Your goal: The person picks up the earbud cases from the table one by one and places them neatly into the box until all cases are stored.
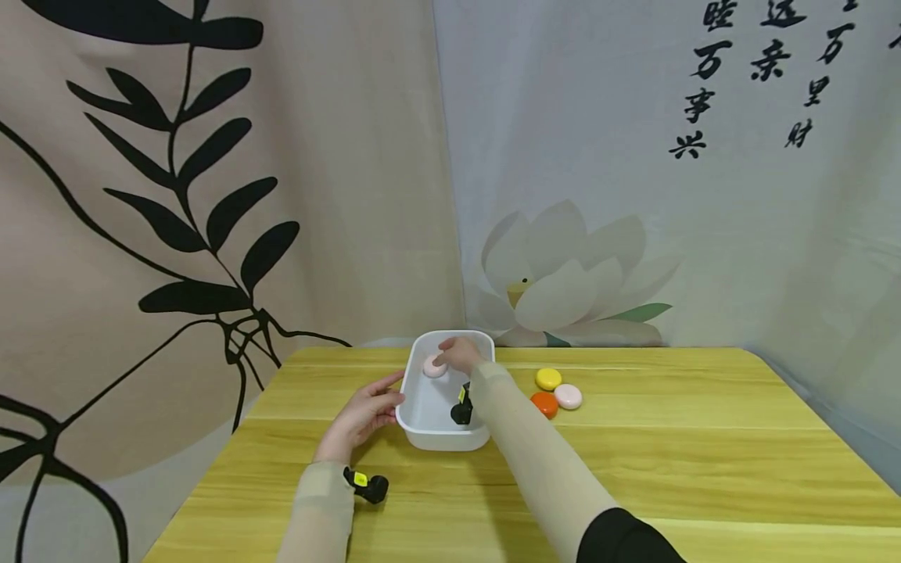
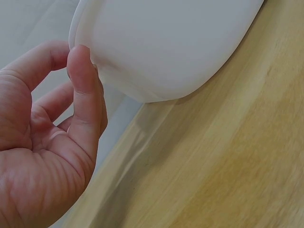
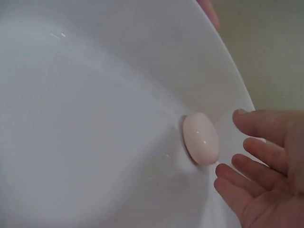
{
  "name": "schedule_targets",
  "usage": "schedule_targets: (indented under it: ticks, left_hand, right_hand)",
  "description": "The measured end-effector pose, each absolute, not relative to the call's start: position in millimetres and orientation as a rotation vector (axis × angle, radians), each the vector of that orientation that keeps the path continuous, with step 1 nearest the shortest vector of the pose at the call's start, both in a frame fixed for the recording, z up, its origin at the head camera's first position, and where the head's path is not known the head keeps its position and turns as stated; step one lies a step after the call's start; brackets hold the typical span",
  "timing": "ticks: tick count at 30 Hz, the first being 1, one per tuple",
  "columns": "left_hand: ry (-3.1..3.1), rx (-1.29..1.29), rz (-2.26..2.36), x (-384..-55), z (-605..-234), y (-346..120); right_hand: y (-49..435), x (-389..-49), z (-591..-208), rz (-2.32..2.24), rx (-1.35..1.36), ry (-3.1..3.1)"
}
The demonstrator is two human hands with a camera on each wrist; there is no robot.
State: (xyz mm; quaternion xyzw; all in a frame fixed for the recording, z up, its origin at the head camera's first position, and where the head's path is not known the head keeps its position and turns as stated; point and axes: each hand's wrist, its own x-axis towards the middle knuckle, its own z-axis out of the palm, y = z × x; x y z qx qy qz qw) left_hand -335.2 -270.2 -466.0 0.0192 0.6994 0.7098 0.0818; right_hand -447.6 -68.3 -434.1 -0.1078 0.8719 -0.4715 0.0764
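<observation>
Behind a yellow wooden table (image 1: pixel 669 438) with streaked grain, two cloth hangings meet along a near-vertical line. The left hanging (image 1: pixel 366 156) is beige, printed with a black leafy branch (image 1: pixel 266 254); the right hanging (image 1: pixel 577 117) is pale grey, bearing a white lotus (image 1: pixel 563 293) below black Chinese characters (image 1: pixel 769 61). Soft light casts faint shadows.

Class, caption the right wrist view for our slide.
The right hand, open, beside a pale pink disc inside a white tub.
</observation>
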Motion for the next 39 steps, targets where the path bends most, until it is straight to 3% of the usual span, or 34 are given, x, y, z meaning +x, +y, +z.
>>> schedule_targets:
  ticks: [11, 19, 31, 39]
  left_hand:
    - [2.116, 0.036, 2.103, -333.2, -467.6, -270.7]
    - [2.133, 0.034, 2.072, -330.4, -469.8, -276.1]
    - [2.142, 0.033, 2.056, -331.0, -466.9, -275.1]
    - [2.115, 0.112, 2.070, -334.0, -463.9, -271.1]
  right_hand:
    - [-41.4, -441.3, -398.6, -1.476, -0.516, 2.512]
    - [3.6, -428.7, -378.9, -1.523, -0.567, 2.523]
    - [97.3, -416.3, -395.3, -1.683, -0.708, 2.513]
    - [146.6, -408.3, -417.9, -1.655, -0.567, 2.536]
